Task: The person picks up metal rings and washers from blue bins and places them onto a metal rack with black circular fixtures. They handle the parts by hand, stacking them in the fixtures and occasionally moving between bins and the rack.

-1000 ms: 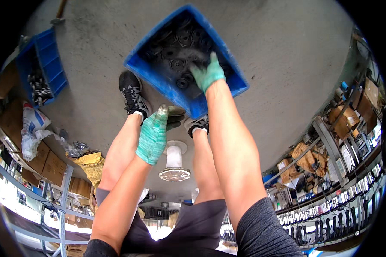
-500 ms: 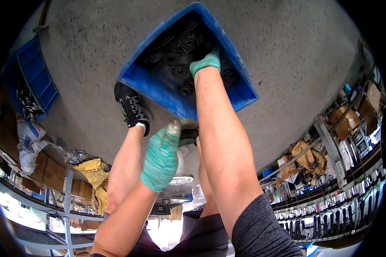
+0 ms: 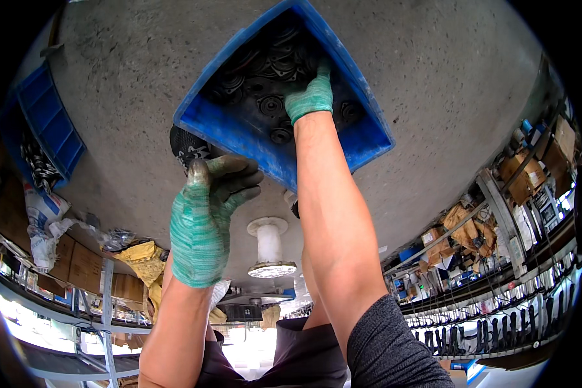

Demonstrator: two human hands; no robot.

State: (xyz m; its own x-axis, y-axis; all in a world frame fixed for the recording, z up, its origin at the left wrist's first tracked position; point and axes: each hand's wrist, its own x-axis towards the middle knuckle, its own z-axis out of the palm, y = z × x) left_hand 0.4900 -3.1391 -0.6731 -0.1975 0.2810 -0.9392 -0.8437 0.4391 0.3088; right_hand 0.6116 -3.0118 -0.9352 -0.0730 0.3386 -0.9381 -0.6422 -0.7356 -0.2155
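Note:
A blue plastic bin (image 3: 239,145) on the floor in front of me holds dark round metal parts (image 3: 270,105), some ring-shaped and some with flanges. My right hand (image 3: 310,100), in a green knitted glove, reaches into the bin's right side among the parts. Its dark-coated fingers blend into the shadow, so their grip is hard to make out. My left hand (image 3: 207,213) wears a matching glove with dark fingertips. It hovers in front of the bin's near left corner, loosely bent, its thumb apart from the fingers and nothing visible in it.
A dark shoe (image 3: 187,145) is partly behind the bin's left corner. Another blue bin (image 3: 52,119) with metal pieces stands far left. A white spool-shaped stand (image 3: 269,246) is near my legs. Shelving with cardboard boxes (image 3: 522,178) lines the right; sacks and a yellow bag (image 3: 141,258) lie left.
My left hand has moved left, away from my right forearm, and its fingers show more clearly. The white stand has come into fuller view. My right hand stays in the bin, slightly shifted.

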